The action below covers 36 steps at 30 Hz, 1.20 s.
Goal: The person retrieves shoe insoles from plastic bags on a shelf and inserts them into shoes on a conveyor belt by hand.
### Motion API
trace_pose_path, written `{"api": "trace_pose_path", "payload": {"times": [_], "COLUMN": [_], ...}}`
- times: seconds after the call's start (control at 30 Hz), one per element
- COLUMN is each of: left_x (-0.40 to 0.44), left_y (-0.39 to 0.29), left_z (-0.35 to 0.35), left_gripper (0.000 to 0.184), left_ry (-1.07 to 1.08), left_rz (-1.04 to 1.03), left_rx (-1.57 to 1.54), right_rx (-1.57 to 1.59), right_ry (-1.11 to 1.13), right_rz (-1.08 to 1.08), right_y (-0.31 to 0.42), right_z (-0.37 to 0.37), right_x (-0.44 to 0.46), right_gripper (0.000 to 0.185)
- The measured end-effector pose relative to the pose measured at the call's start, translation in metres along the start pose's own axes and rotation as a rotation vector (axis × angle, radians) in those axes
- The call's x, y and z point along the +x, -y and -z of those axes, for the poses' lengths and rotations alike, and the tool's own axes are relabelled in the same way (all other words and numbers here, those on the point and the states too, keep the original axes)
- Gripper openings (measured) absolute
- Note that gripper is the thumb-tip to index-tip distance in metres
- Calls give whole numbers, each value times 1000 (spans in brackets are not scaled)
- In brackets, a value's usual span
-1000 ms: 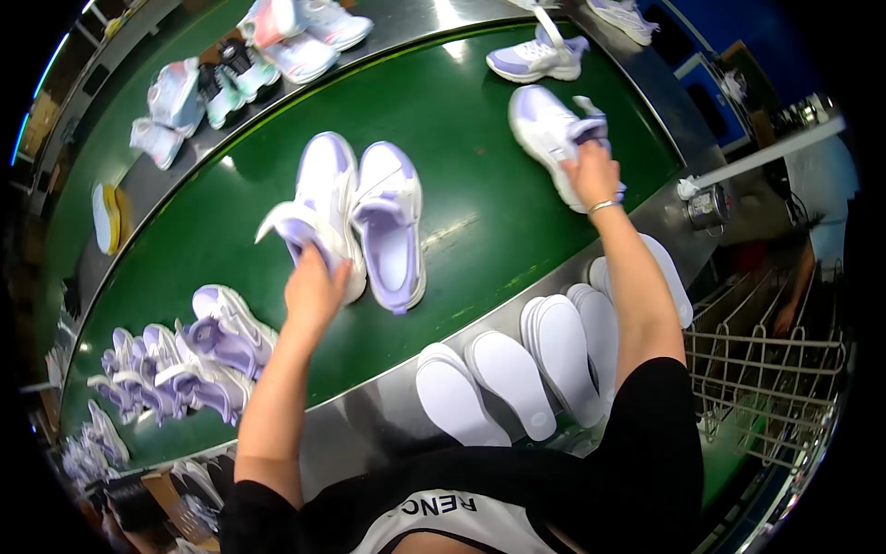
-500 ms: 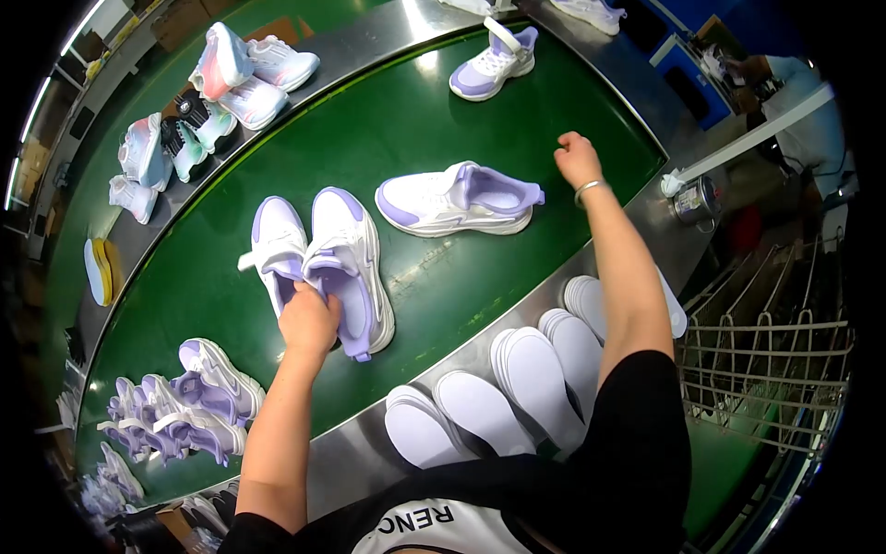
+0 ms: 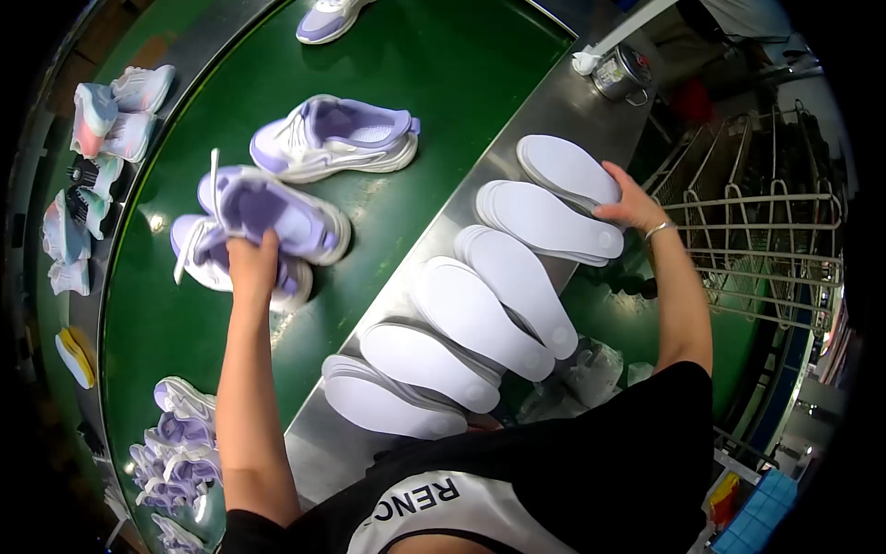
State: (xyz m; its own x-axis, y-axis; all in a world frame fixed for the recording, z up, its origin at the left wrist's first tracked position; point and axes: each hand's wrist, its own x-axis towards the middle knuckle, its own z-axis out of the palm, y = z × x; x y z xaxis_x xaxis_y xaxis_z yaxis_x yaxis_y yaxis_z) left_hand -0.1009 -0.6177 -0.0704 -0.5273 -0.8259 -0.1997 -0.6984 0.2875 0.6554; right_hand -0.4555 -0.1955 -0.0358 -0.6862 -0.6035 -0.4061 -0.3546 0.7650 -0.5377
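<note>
Left hand [image 3: 253,263]: gripped the near shoe [image 3: 210,259] at its collar, fingers sunk out of sight in the opening, thumb toward the adjoining middle shoe [image 3: 293,218]. Right hand [image 3: 637,203]: bent around the heel end of the farthest insole stack [image 3: 565,170]; whether clasped or only touched, could not be told. Green belt [image 3: 480,74]: ran beneath the shoes, bordered by a steel ledge [image 3: 543,113]. Wire rack [image 3: 766,198]: showed at right, partly behind the right forearm. Shoe cluster [image 3: 180,452]: lay on the belt at lower left. Near shoe: rested on the belt, toe to the upper left, heel to the lower right, long axis slanting toward the ledge. Middle shoe: lay just beside it, nearly parallel, toe likewise to the upper left. Far shoe [image 3: 355,159]: sat upright beyond the pair, toe left, heel loop right, long axis nearly crosswise. Farthest insole stack: lay on the ledge, broad end to the upper left, heel to the lower right. Remaining insole stacks [image 3: 484,319]: followed in a row, similarly slanted. Metal can [image 3: 618,76]: stood farther along the ledge.
</note>
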Motion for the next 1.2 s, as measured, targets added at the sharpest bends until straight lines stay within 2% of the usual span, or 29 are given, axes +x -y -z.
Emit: {"api": "trace_pose_path", "payload": {"times": [0.13, 0.17, 0.23, 0.37, 0.4, 0.47, 0.5, 0.53, 0.6, 0.63, 0.67, 0.7, 0.77, 0.83, 0.9, 0.93, 0.97, 1.0, 1.03, 1.07, 1.1, 1.13, 1.2], "left_x": [20, 19, 12, 4, 2, -1, -4, -23, -39, -52, -59, -62, -67, -68, -64, -62, -60, -58, -57, -58, -58, -57, -55], "left_y": [-23, -25, -27, -25, -25, -12, -4, -34, -20, -26, -17, -16, -15, -13, -3, 3, 9, 18, 22, 16, 18, 23, 25], "left_z": [-17, -17, -17, -8, -5, -1, 1, 17, 18, 20, 17, 22, 27, 29, 21, 15, 8, -2, -7, -4, -2, -1, -1], "left_gripper": [59, 61, 62, 68, 67, 63, 60, 53, 40, 35, 28, 28, 27, 32, 38, 43, 47, 49, 52, 50, 50, 48, 42], "left_ry": [2, 2, -18, -74, -57, 4, 48, 91, 68, 29, -138, -158, -442, -440, -572, -571, -570, -575, -578, -504, -507, -471, -449], "left_rz": [73, 114, 115, 101, 100, 88, 74, 145, 92, 49, -15, -14, -50, -19, -183, -194, -226, -168, -109, -7, -13, -6, 2], "left_rx": [138, 183, 201, 193, 152, 28, -52, -30, -32, -40, -90, -88, -92, -78, 162, 205, 263, 253, 243, 230, 235, 203, 197], "right_rx": [-116, -115, -70, -110, -158, -315, -287, -157, -17, -46, -77, -154, -156, -125, -103, -133, -95, -97, -137, -190, -239, -234, -168], "right_ry": [-174, -165, -11, 28, 19, -181, -295, -302, -286, -159, -41, -35, -60, -172, -310, -358, -320, -248, -310, -144, 24, 19, 56], "right_rz": [17, 17, -39, -18, 31, 42, 150, 219, 305, 424, 544, 739, 829, 905, 993, 1047, 1105, 1150, 1226, 1133, 1036, 1038, 831], "right_y": [2, 5, 22, 31, 15, 43, 54, 74, 113, 130, 147, 162, 190, 225, 255, 272, 286, 298, 305, 313, 319, 323, 330], "right_z": [-26, -28, -30, -32, -30, -18, -15, -14, -25, -33, -43, -56, -81, -95, -107, -111, -117, -122, -133, -138, -142, -146, -155], "right_x": [-11, -15, -24, -37, -32, -31, -26, -20, -12, -7, -2, 2, 15, 36, 73, 93, 116, 135, 153, 163, 171, 179, 190], "right_gripper": [73, 73, 73, 74, 75, 64, 56, 50, 44, 39, 35, 29, 29, 34, 42, 44, 46, 48, 42, 37, 35, 35, 35]}}
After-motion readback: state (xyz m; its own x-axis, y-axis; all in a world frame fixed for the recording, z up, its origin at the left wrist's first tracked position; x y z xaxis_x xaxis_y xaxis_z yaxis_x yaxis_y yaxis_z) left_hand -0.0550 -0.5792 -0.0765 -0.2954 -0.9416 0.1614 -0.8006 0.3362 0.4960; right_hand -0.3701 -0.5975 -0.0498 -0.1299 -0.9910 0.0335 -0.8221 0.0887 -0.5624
